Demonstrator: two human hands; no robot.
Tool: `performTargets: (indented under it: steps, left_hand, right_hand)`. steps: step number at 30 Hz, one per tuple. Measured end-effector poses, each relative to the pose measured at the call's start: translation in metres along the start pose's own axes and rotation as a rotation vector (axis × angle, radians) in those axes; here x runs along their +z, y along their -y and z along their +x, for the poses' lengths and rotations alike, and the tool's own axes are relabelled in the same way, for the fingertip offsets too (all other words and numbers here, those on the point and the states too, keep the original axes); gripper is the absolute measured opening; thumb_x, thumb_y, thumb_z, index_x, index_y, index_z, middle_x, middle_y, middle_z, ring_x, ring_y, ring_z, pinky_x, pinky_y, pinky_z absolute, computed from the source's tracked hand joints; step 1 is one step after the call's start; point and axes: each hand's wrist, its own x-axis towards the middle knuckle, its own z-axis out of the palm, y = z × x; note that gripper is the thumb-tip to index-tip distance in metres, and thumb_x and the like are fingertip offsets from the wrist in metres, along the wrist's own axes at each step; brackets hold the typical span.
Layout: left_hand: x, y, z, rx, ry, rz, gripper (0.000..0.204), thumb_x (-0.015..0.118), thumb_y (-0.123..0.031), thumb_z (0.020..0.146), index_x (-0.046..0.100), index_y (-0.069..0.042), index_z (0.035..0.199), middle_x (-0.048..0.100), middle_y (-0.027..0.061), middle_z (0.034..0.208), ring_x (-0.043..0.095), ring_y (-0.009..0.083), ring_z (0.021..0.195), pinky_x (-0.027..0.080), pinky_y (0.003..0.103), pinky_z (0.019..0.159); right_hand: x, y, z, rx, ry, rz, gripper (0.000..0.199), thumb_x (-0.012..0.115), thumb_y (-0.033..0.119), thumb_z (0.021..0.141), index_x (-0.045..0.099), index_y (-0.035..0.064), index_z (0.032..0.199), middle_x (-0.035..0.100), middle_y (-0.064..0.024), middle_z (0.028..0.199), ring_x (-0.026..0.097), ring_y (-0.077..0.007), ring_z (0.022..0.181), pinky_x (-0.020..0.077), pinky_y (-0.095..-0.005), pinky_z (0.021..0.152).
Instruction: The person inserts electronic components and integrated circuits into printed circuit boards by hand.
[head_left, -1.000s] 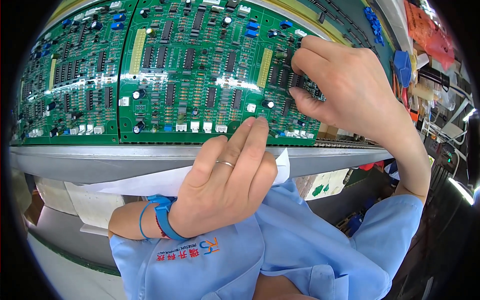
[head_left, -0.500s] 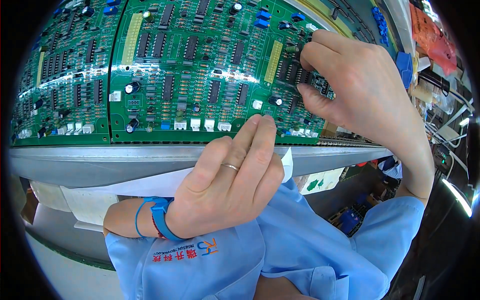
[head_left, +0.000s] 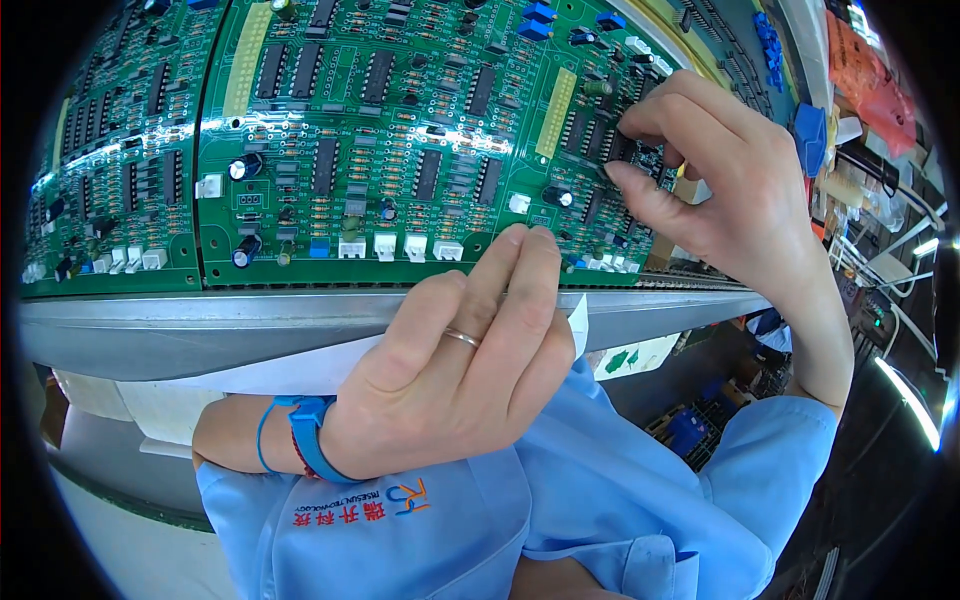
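The left hand point(head_left: 460, 365) slants palm-down; the right hand point(head_left: 720, 185) arches, half-curled.

White glare across circuit board point(head_left: 405, 135)

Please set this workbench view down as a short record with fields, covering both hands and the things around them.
Left hand: two fingertips at the front edge of the boards; ring on a finger, blue band at the wrist
Right hand: thumb and index finger at a black chip toward the boards' right end; grip unclear
Work surface: green circuit boards, side by side, populated
Front: grey metal edge, white sheet below
Far right: red bag
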Motion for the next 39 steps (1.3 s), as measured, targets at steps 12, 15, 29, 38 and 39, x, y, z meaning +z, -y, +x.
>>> performTargets:
  steps: [12,15,29,38,39]
  left_hand:
    - [-0.004,0.017,-0.004,-0.017,-0.045,-0.047,0.016,0.054,-0.005,0.088,0.048,-0.013,0.076,0.071,0.0029,0.111,0.071,0.0075,0.076,0.031,0.031,0.100]
    - [-0.005,0.021,-0.006,-0.005,-0.036,-0.040,0.016,0.055,-0.008,0.089,0.048,-0.013,0.076,0.071,0.0039,0.110,0.072,0.0087,0.078,0.031,0.031,0.100]
    - [-0.006,0.016,-0.004,-0.039,-0.022,-0.061,0.018,0.053,-0.012,0.093,0.049,-0.015,0.075,0.072,0.0048,0.109,0.072,0.0110,0.085,0.030,0.031,0.099]
    - [-0.007,0.020,-0.005,-0.022,-0.010,-0.070,0.020,0.053,-0.013,0.093,0.049,-0.015,0.073,0.072,0.0048,0.109,0.072,0.0105,0.086,0.030,0.030,0.096]
    - [-0.007,0.020,-0.004,-0.021,-0.008,-0.075,0.021,0.053,-0.013,0.093,0.049,-0.015,0.073,0.072,0.0049,0.109,0.072,0.0105,0.086,0.030,0.030,0.096]
  right_hand:
    - [0.007,0.008,0.011,0.065,-0.105,0.156,0.023,0.078,0.005,0.073,0.065,0.0021,0.091,0.060,-0.0030,0.083,0.051,-0.0098,0.061,0.0403,-0.0225,0.050]
    - [0.013,0.004,0.012,0.035,-0.141,0.204,0.023,0.078,0.005,0.073,0.065,0.0016,0.092,0.061,-0.0028,0.084,0.050,-0.0081,0.061,0.0381,-0.0214,0.049]
    - [0.006,0.002,0.012,0.002,-0.114,0.145,0.026,0.079,0.004,0.070,0.065,0.0010,0.092,0.062,-0.0060,0.085,0.051,-0.0146,0.059,0.0422,-0.0260,0.052]
    - [-0.012,0.015,0.035,0.054,0.088,0.060,0.025,0.076,0.008,0.068,0.059,0.0035,0.086,0.056,-0.0075,0.080,0.060,-0.0245,0.065,0.0472,-0.0332,0.055]
    - [-0.012,0.014,0.035,0.014,0.079,0.040,0.025,0.076,0.008,0.068,0.058,0.0035,0.086,0.056,-0.0080,0.080,0.060,-0.0257,0.067,0.0474,-0.0343,0.056]
